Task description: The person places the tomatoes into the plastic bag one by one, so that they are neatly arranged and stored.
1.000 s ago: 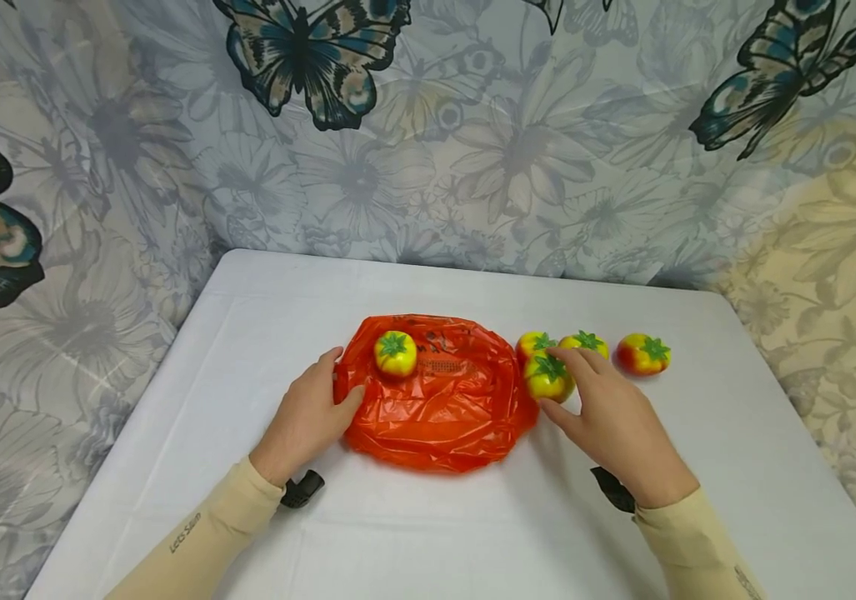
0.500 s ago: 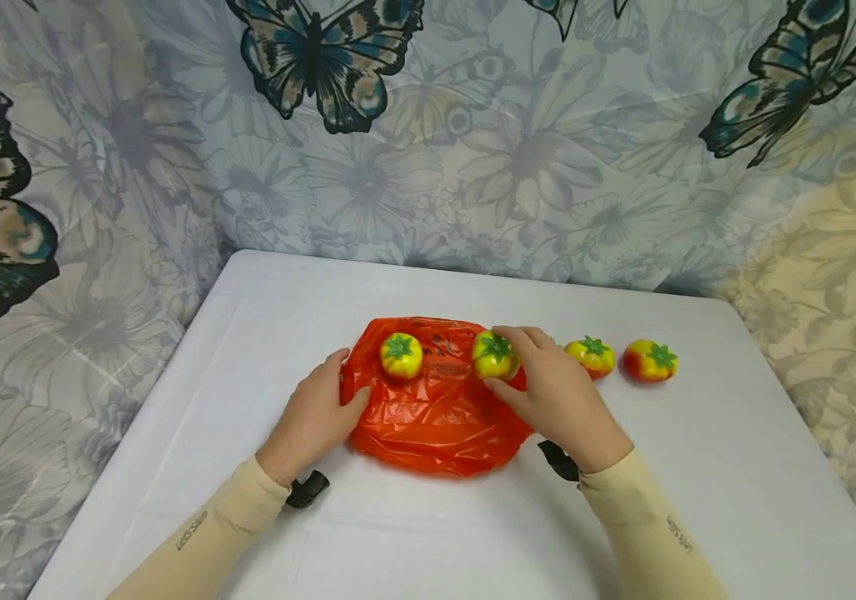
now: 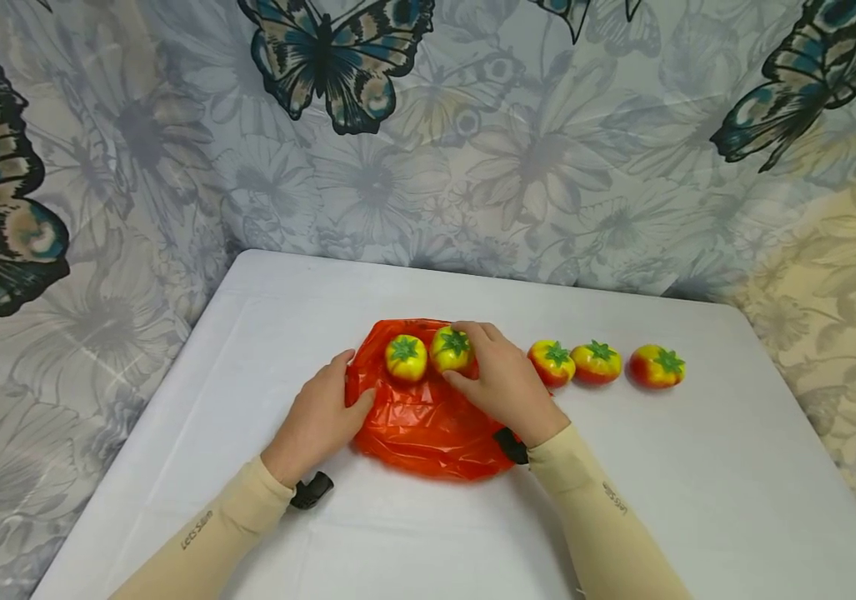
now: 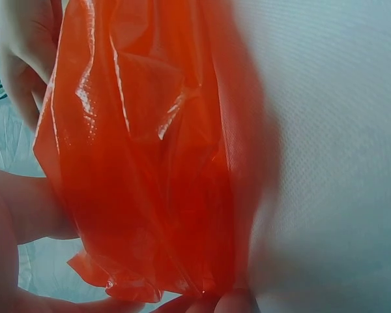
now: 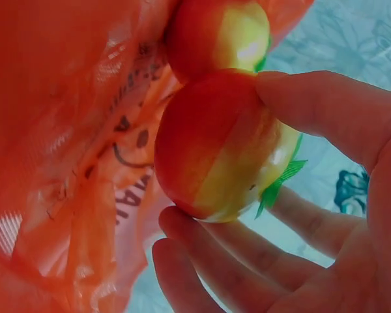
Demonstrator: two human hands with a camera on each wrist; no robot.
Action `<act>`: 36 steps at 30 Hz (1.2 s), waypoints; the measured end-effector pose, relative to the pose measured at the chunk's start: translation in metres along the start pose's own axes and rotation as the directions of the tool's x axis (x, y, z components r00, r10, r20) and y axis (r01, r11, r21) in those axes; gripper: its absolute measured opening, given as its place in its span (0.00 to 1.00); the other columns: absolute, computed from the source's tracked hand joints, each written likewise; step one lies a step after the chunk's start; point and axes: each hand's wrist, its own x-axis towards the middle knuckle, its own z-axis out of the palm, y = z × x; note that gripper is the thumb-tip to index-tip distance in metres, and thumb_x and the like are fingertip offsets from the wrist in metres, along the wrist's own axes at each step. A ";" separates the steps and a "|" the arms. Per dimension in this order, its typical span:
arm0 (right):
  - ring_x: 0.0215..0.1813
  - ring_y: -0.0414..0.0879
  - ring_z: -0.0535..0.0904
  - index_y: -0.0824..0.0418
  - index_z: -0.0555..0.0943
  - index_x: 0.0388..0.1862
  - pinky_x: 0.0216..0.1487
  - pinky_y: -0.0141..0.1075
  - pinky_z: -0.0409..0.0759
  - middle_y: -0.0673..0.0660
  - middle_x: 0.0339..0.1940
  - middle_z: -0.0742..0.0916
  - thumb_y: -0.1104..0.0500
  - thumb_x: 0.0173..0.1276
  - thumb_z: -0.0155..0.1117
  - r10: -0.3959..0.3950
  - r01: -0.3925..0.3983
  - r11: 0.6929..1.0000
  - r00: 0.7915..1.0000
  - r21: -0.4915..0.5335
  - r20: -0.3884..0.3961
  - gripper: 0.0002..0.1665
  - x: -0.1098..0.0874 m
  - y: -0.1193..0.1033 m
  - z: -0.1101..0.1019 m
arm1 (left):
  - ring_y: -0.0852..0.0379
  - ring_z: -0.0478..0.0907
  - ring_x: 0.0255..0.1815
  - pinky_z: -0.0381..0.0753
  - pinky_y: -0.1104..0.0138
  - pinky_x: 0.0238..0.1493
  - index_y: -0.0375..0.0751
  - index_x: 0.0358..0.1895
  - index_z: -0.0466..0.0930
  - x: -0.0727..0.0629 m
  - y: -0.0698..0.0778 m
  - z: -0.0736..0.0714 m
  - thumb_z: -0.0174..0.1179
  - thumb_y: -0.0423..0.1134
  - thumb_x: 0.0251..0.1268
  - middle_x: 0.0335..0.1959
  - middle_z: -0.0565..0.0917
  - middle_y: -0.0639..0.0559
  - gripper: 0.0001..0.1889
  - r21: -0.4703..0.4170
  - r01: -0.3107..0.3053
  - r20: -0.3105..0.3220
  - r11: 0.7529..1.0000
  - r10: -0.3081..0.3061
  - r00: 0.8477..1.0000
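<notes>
A crumpled red plastic bag (image 3: 428, 425) with dark print lies on the white table. My left hand (image 3: 318, 417) grips its left side; in the left wrist view the thumb and fingers (image 4: 234, 303) are around the plastic. On the bag's far part sits one tomato-like toy fruit (image 3: 406, 358), yellow and red with a green leafy top. Right beside it, my right hand (image 3: 503, 383) holds a second toy fruit (image 3: 451, 348) between thumb and fingers. The right wrist view shows this held fruit (image 5: 225, 147) close to the other fruit (image 5: 218, 36), over the bag.
Three more such toy fruits stand in a row on the table right of the bag: a near one (image 3: 552, 363), a middle one (image 3: 597, 362) and a far right one (image 3: 657, 367). Butterfly-patterned cloth (image 3: 473, 167) hangs behind the table (image 3: 367, 550).
My right hand has carried one toy fruit from the group right of the bag leftward onto the bag, beside the first fruit. My left hand stays at the bag's left side.
</notes>
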 end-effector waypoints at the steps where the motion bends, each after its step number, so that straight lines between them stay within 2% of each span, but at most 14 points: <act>1: 0.65 0.61 0.86 0.54 0.72 0.78 0.67 0.58 0.86 0.60 0.73 0.81 0.47 0.71 0.78 -0.001 0.001 1.000 1.000 0.000 0.004 0.42 0.001 0.000 0.002 | 0.35 0.77 0.75 0.78 0.40 0.75 0.31 0.84 0.59 0.000 0.000 0.000 0.62 0.47 0.78 0.77 0.75 0.32 0.40 0.000 -0.001 0.001 1.000 0.001 1.000; 8: 0.67 0.60 0.84 0.55 0.72 0.78 0.70 0.58 0.84 0.61 0.71 0.82 0.47 0.70 0.78 0.001 -0.002 1.000 1.000 0.005 0.026 0.42 0.003 0.002 0.007 | 0.35 0.77 0.75 0.79 0.40 0.74 0.30 0.84 0.59 0.000 0.001 0.000 0.62 0.47 0.78 0.77 0.75 0.32 0.40 -0.002 0.000 0.001 1.000 0.000 1.000; 18: 0.72 0.59 0.81 0.54 0.71 0.78 0.73 0.58 0.82 0.61 0.75 0.79 0.49 0.71 0.78 0.012 -0.014 0.999 0.998 0.032 0.058 0.42 0.005 0.009 0.012 | 0.35 0.78 0.74 0.80 0.39 0.72 0.30 0.84 0.59 -0.001 0.002 0.000 0.62 0.46 0.79 0.77 0.75 0.32 0.40 0.004 0.001 -0.003 1.000 -0.001 1.000; 25: 0.71 0.56 0.81 0.53 0.71 0.76 0.72 0.57 0.83 0.59 0.73 0.80 0.49 0.71 0.78 -0.004 0.001 0.999 0.998 0.048 0.056 0.40 0.006 0.011 0.013 | 0.35 0.79 0.73 0.82 0.40 0.70 0.30 0.83 0.59 0.000 0.001 0.001 0.63 0.46 0.78 0.77 0.75 0.32 0.40 0.002 -0.006 -0.010 1.000 0.006 1.000; 36: 0.72 0.56 0.80 0.53 0.70 0.77 0.73 0.57 0.82 0.58 0.74 0.79 0.49 0.71 0.78 0.016 -0.019 0.999 0.997 0.048 0.076 0.41 0.007 0.013 0.016 | 0.35 0.79 0.73 0.82 0.40 0.70 0.30 0.83 0.59 0.000 0.000 0.002 0.62 0.46 0.78 0.76 0.76 0.32 0.39 0.006 -0.014 -0.013 1.000 0.015 1.000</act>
